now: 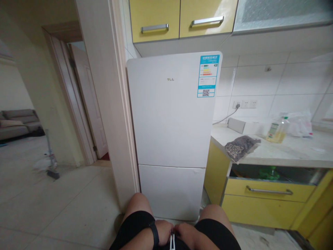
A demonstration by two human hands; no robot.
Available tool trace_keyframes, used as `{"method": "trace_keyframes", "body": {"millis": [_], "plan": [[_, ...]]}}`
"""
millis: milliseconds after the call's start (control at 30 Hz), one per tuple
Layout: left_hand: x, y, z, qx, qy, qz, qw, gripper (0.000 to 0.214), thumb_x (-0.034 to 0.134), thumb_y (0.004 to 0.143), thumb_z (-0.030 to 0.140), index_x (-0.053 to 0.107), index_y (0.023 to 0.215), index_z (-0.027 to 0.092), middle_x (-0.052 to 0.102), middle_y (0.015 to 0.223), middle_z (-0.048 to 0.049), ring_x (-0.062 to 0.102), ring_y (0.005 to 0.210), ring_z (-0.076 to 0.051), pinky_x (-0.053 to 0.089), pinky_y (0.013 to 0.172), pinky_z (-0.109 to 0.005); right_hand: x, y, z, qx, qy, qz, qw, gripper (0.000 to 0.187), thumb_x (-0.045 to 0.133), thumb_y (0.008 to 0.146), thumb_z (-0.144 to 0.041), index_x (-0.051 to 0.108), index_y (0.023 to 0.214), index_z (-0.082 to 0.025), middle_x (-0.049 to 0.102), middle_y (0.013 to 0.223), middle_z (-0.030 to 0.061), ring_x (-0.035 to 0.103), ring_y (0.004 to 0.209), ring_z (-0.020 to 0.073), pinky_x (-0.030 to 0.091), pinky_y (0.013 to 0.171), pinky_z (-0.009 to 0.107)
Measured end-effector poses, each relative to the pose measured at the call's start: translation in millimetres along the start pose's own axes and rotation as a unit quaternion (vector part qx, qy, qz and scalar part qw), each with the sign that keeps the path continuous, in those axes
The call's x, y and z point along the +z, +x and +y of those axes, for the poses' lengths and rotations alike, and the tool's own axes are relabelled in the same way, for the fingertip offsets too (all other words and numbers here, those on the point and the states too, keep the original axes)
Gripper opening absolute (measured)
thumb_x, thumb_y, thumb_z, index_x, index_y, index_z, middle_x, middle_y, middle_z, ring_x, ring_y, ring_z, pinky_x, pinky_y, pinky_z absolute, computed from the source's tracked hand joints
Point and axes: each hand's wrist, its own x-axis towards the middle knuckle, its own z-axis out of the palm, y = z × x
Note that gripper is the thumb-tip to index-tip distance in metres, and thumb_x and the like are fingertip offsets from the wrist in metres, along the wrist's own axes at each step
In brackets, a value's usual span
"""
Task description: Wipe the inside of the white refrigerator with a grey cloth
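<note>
At the bottom of the view my left hand [164, 232], with a dark band on the wrist, rests in my lap. Its fingers are curled closed. Close against it is my right hand [185, 234], also closed, the fingertips of both meeting. Whatever is pinched between them is too small and hidden to make out. White cords [172, 242] hang just below the fingertips, over my black shorts [213, 232]. Past my knees stands a white two-door fridge [171, 121], both doors closed, with an energy label [208, 75] at its upper right; neither hand touches it.
Right of the fridge, a counter [296, 152] carries a patterned cloth [241, 147], a bottle of yellow liquid [278, 130] and a plastic bag [299, 123]. Beneath are yellow drawers [270, 211]. Left stand a door frame [117, 139] and a broom [52, 173].
</note>
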Motion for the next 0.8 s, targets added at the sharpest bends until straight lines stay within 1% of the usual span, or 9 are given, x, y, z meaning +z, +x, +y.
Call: {"method": "trace_keyframes", "body": {"millis": [133, 300, 433, 533, 633, 800], "plan": [[-1.1, -1.8, 0.6, -0.002, 0.001, -0.004, 1.000, 0.035, 0.055, 0.086, 0.043, 0.078, 0.109, 0.029, 0.079, 0.114, -0.0090, 0.074, 0.108, -0.034, 0.058, 0.088, -0.045, -0.8, -1.2, -1.1, 0.002, 0.000, 0.000, 1.000, 0.042, 0.055, 0.082, -0.034, 0.077, 0.116, -0.026, 0.079, 0.118, 0.0141, 0.073, 0.115, 0.0341, 0.056, 0.093, 0.041], [-2.9, -3.4, 3.0, -0.004, 0.002, -0.004, 1.000, 0.036, 0.054, 0.087, 0.041, 0.077, 0.112, 0.029, 0.079, 0.116, -0.0090, 0.073, 0.110, -0.034, 0.058, 0.089, -0.045, -1.5, -1.6, -2.4, -0.004, 0.000, 0.002, 1.000, 0.041, 0.056, 0.082, -0.032, 0.078, 0.115, -0.022, 0.078, 0.119, 0.0182, 0.072, 0.116, 0.0373, 0.056, 0.092, 0.043], [-3.7, -3.9, 3.9, -0.006, 0.002, -0.006, 1.000, 0.036, 0.054, 0.087, 0.043, 0.079, 0.108, 0.028, 0.080, 0.112, -0.0106, 0.074, 0.108, -0.035, 0.059, 0.087, -0.045, -0.9, -0.9, -2.4, -0.003, 0.000, 0.004, 1.000, 0.041, 0.055, 0.083, -0.033, 0.078, 0.115, -0.022, 0.078, 0.118, 0.0177, 0.072, 0.115, 0.0369, 0.056, 0.092, 0.044], [-3.8, -4.1, 3.1, -0.005, 0.002, -0.007, 1.000, 0.036, 0.055, 0.087, 0.043, 0.079, 0.109, 0.028, 0.079, 0.112, -0.0110, 0.074, 0.108, -0.035, 0.058, 0.087, -0.045, -0.1, 0.4, -1.0, -0.005, -0.001, 0.003, 1.000, 0.043, 0.056, 0.081, -0.031, 0.077, 0.118, -0.023, 0.078, 0.121, 0.0168, 0.072, 0.117, 0.0357, 0.056, 0.094, 0.043], [-3.1, -3.5, 1.9, -0.002, 0.001, -0.003, 1.000, 0.036, 0.055, 0.087, 0.043, 0.078, 0.110, 0.029, 0.079, 0.113, -0.0106, 0.073, 0.109, -0.035, 0.058, 0.088, -0.045, 0.6, 1.2, 0.5, -0.009, 0.000, 0.000, 1.000, 0.042, 0.056, 0.081, -0.033, 0.077, 0.116, -0.024, 0.078, 0.120, 0.0154, 0.072, 0.116, 0.0343, 0.056, 0.093, 0.041], [-1.0, -1.9, 0.9, 0.003, 0.001, -0.003, 1.000, 0.036, 0.055, 0.088, 0.043, 0.078, 0.111, 0.029, 0.079, 0.113, -0.0107, 0.073, 0.110, -0.035, 0.057, 0.089, -0.044, 0.8, 0.6, 0.7, -0.009, 0.003, 0.003, 1.000, 0.042, 0.054, 0.081, -0.032, 0.077, 0.115, -0.023, 0.078, 0.120, 0.0172, 0.072, 0.117, 0.0364, 0.056, 0.093, 0.044]]}}
